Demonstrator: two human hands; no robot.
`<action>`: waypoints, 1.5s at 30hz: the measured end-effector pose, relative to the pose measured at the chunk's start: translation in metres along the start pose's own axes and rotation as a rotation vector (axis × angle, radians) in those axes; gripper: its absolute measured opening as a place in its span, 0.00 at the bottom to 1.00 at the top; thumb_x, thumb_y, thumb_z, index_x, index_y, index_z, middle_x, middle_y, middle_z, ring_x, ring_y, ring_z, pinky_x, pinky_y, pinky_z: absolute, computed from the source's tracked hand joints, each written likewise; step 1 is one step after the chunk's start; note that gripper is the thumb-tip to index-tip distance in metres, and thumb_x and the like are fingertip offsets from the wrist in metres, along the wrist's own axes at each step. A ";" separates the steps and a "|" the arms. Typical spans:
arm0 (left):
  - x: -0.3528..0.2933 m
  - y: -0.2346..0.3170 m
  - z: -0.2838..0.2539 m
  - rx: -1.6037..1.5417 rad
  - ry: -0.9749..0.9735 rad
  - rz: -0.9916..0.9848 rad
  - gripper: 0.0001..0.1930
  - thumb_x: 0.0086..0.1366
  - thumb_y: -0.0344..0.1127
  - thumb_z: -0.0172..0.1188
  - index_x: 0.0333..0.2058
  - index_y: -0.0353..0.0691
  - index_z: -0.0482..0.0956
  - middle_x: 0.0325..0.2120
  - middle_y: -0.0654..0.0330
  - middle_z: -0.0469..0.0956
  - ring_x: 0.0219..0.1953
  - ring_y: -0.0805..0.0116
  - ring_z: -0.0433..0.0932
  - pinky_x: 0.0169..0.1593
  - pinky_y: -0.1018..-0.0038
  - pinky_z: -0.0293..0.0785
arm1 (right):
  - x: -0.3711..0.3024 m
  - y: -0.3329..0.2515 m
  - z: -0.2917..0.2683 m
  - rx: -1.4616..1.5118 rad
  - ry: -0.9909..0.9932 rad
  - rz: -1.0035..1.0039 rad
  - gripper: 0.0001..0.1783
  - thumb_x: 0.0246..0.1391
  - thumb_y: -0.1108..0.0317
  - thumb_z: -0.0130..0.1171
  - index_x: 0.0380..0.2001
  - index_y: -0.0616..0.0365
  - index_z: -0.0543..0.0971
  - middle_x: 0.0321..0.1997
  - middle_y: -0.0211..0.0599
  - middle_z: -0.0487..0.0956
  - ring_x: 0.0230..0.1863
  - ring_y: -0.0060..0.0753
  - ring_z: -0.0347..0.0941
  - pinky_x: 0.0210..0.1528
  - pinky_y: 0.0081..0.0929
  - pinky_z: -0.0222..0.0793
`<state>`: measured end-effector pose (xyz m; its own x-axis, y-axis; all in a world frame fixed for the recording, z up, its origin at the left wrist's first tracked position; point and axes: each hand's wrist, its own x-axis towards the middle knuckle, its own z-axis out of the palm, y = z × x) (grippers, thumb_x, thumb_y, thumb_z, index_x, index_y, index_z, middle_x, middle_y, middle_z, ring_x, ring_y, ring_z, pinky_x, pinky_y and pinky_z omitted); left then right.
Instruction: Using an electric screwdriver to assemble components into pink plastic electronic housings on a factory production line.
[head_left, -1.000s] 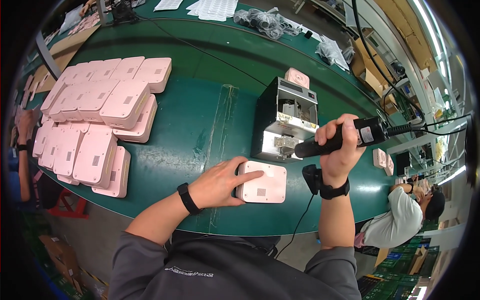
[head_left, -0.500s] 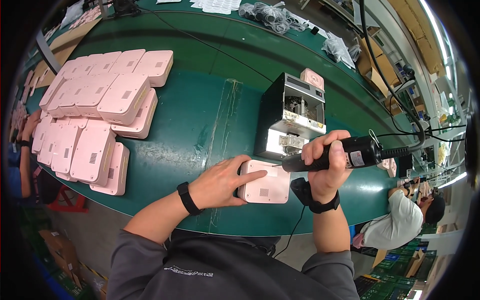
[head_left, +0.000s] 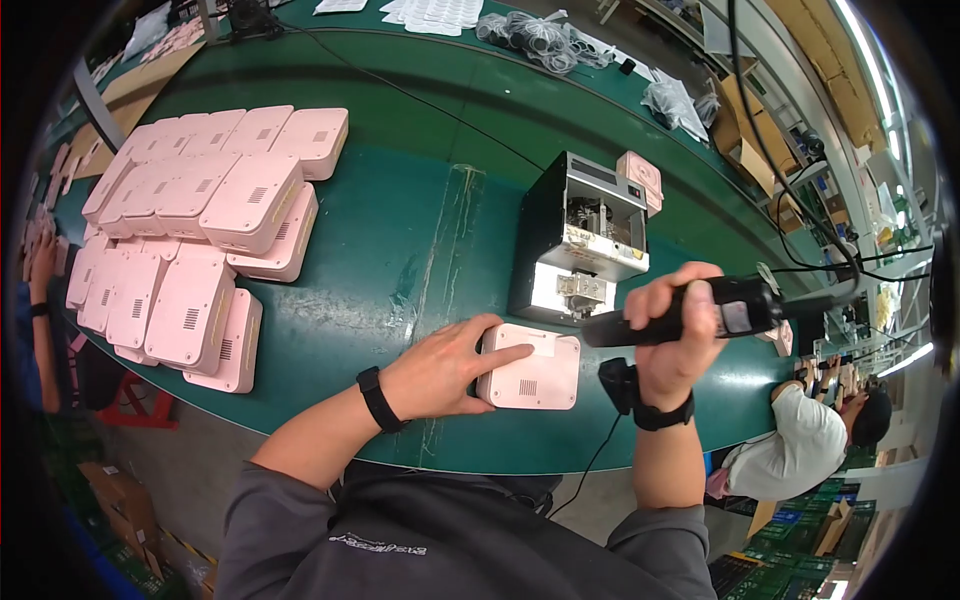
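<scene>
A pale pink plastic case [head_left: 545,388] with corner screw holes and a vent grille lies on the green table in front of me. My left hand [head_left: 445,365] grips its left side, with the index finger resting on top by a pale label. In my right hand [head_left: 672,350] is a black electric screwdriver [head_left: 755,303], fingers wrapped round its body. The screwdriver's front end hangs to the right of the case, apart from it; its bit is blurred. Just beyond stands a black and silver screw feeder [head_left: 543,240].
Stacks of similar pink cases [head_left: 245,205] fill the table's left side. One more pink case [head_left: 640,180] stands behind the feeder. Bundled cables in plastic bags [head_left: 545,38] lie at the back. The screwdriver's cord rises at right. A co-worker [head_left: 800,445] sits at far right.
My right hand has moved the screwdriver to the right, away from the pink case. The left hand keeps its hold on the case.
</scene>
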<state>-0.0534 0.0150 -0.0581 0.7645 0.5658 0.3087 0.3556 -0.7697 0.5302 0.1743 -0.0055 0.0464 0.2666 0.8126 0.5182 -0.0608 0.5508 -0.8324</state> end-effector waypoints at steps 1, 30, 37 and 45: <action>0.000 0.001 0.002 0.000 0.001 0.001 0.43 0.42 0.39 0.76 0.61 0.58 0.69 0.56 0.47 0.64 0.52 0.45 0.73 0.54 0.59 0.75 | 0.004 -0.005 -0.004 0.007 0.016 -0.033 0.11 0.61 0.61 0.48 0.37 0.59 0.68 0.20 0.35 0.68 0.18 0.29 0.64 0.25 0.31 0.65; -0.005 -0.005 0.005 -0.018 0.053 0.033 0.40 0.43 0.37 0.75 0.59 0.51 0.71 0.56 0.48 0.63 0.57 0.49 0.69 0.58 0.61 0.71 | -0.014 0.014 0.058 0.138 -0.310 0.045 0.18 0.59 0.54 0.54 0.38 0.57 0.64 0.22 0.35 0.69 0.19 0.28 0.65 0.27 0.31 0.66; -0.006 -0.001 0.006 -0.010 0.042 0.054 0.39 0.43 0.35 0.74 0.58 0.49 0.73 0.55 0.49 0.63 0.57 0.50 0.69 0.59 0.63 0.70 | -0.020 0.012 0.055 0.192 -0.278 0.031 0.18 0.58 0.56 0.56 0.37 0.57 0.64 0.22 0.36 0.69 0.19 0.29 0.65 0.26 0.31 0.66; -0.007 0.005 0.005 -0.020 0.034 0.071 0.40 0.43 0.35 0.74 0.59 0.50 0.72 0.54 0.48 0.64 0.56 0.49 0.70 0.57 0.62 0.72 | -0.033 0.010 0.060 0.203 -0.282 -0.004 0.16 0.57 0.60 0.57 0.36 0.58 0.64 0.22 0.37 0.69 0.19 0.29 0.64 0.25 0.31 0.66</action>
<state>-0.0547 0.0060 -0.0617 0.7684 0.5203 0.3727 0.2902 -0.8023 0.5217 0.1078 -0.0152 0.0331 -0.0072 0.8154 0.5789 -0.2581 0.5578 -0.7888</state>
